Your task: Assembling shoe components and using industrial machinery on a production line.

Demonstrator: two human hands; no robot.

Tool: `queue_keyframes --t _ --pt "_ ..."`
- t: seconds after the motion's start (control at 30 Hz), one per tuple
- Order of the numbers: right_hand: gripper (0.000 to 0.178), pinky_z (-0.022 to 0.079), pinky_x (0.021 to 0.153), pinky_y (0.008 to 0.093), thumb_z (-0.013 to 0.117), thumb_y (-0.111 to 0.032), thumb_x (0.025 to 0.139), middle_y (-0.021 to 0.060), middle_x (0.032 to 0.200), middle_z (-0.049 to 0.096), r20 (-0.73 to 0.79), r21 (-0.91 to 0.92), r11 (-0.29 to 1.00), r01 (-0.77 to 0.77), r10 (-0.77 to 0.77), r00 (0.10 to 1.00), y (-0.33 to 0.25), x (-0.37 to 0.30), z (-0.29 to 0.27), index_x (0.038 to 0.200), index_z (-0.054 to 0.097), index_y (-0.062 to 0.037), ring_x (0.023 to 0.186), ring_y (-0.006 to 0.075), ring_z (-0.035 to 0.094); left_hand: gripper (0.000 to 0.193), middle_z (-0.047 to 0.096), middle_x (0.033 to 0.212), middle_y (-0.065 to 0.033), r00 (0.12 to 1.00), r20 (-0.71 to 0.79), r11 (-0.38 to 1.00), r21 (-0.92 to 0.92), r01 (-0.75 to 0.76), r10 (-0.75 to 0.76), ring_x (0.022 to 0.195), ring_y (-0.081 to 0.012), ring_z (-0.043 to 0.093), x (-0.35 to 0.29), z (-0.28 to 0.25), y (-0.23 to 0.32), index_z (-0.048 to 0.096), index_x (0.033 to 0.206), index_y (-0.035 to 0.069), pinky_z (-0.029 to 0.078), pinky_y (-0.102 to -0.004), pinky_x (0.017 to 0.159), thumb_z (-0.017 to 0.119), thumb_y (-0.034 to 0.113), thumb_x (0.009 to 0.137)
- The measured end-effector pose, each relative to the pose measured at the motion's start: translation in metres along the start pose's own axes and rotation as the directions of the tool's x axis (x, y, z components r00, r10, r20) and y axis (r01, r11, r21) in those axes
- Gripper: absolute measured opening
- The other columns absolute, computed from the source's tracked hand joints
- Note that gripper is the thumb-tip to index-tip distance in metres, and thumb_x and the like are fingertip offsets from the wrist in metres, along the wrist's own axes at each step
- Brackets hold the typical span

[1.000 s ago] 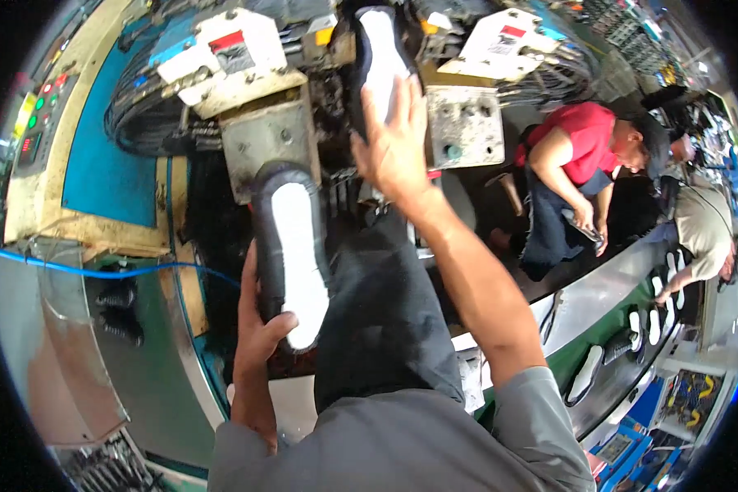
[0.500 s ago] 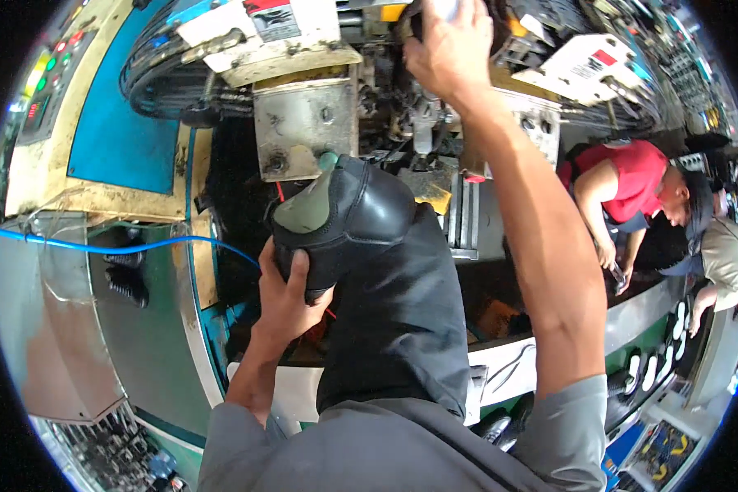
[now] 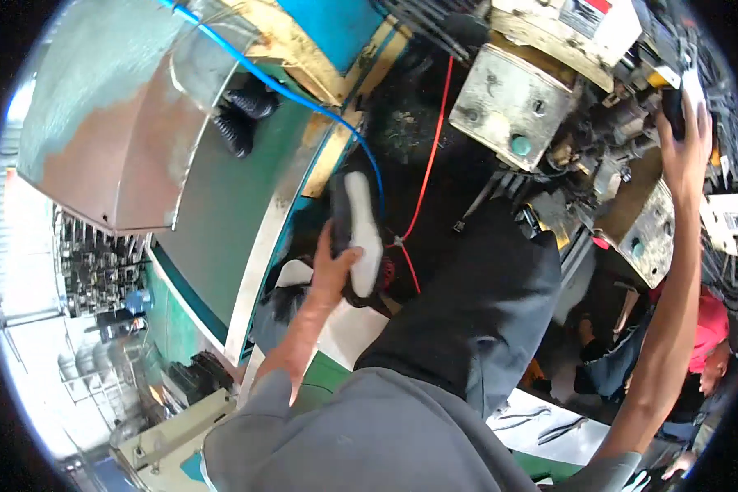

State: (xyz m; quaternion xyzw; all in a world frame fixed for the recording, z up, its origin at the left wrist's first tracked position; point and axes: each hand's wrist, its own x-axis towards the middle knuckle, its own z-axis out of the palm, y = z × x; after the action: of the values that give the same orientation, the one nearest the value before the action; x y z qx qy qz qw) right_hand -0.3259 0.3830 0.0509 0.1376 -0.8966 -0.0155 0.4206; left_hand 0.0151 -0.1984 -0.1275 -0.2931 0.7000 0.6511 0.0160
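My left hand (image 3: 333, 269) is closed around a black shoe (image 3: 342, 215), left of my knee. The long white underside (image 3: 365, 238) of this shoe faces up, with my thumb across its edge. At the upper right, my right hand (image 3: 687, 152) reaches to the machine (image 3: 619, 139), its fingers wrapped round a black-and-white piece (image 3: 676, 111) that looks like another shoe. Much of that piece is hidden by the fingers and the machine parts.
A blue hose (image 3: 303, 102) and a red cord (image 3: 436, 139) run near the left shoe. Black shoes (image 3: 242, 119) lie on a green conveyor (image 3: 230, 205). Pliers (image 3: 521, 416) rest on a white ledge by my leg. A person in red (image 3: 708, 332) works at the right.
The view has swung left. My left hand has moved the shoe off from above my knee and turned it, so its white underside now shows. My right hand stays at the machine.
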Motion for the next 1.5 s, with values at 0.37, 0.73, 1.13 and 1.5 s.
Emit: queue_keyframes --t 0.37,0.73,1.13,1.5 --pt "0.05 0.034 0.131 0.0504 0.066 -0.012 0.106 0.0226 0.165 0.053 0.508 0.178 0.805 -0.566 0.417 0.754 -0.126 -0.274 -0.21 0.156 0.061 -0.0053 0.155 0.0407 0.047 0.071 0.073 0.136 -0.0217 0.922 -0.166 0.469 0.883 -0.018 0.349 0.121 -0.0333 0.07 0.201 -0.264 0.013 0.052 0.158 -0.001 0.053 -0.0452 0.11 0.071 0.013 0.092" --pt "0.051 0.057 0.104 0.0467 0.078 -0.034 0.098 0.0261 0.129 0.076 -0.003 -0.639 -0.261 -0.723 0.941 -0.338 -0.234 -0.654 -0.639 0.136 0.072 -0.0001 0.122 0.0404 0.073 0.06 0.055 0.157 -0.0289 0.605 0.796 0.976 0.146 -0.163 -0.018 0.145 -0.0407 0.057 0.088 0.134 0.017 0.042 0.162 -0.009 0.045 -0.0491 0.126 0.061 0.018 0.112" --pt "0.112 0.047 0.119 0.0425 0.097 -0.036 0.076 0.0277 0.151 0.065 0.001 -0.193 -0.625 -0.757 0.771 -0.637 -0.509 -0.718 -0.572 0.165 0.042 0.0061 0.142 0.0352 0.063 0.051 0.067 0.144 -0.0227 0.001 0.982 0.86 0.167 -0.482 -0.19 0.13 -0.0298 0.069 -0.143 0.33 -0.004 0.055 0.155 -0.006 0.056 -0.0414 0.114 0.065 0.017 0.112" --pt "0.098 0.033 0.129 0.0552 0.091 -0.013 0.075 0.029 0.168 0.042 0.243 -0.111 0.222 -0.969 0.951 0.19 -0.364 -0.517 -0.518 0.164 0.049 -0.0068 0.155 0.045 0.041 0.062 0.063 0.14 -0.019 -0.373 0.632 0.608 0.77 0.195 -0.68 0.127 -0.0351 0.067 -0.284 0.325 -0.038 0.05 0.159 0.003 0.063 -0.0608 0.102 0.066 0.039 0.112"
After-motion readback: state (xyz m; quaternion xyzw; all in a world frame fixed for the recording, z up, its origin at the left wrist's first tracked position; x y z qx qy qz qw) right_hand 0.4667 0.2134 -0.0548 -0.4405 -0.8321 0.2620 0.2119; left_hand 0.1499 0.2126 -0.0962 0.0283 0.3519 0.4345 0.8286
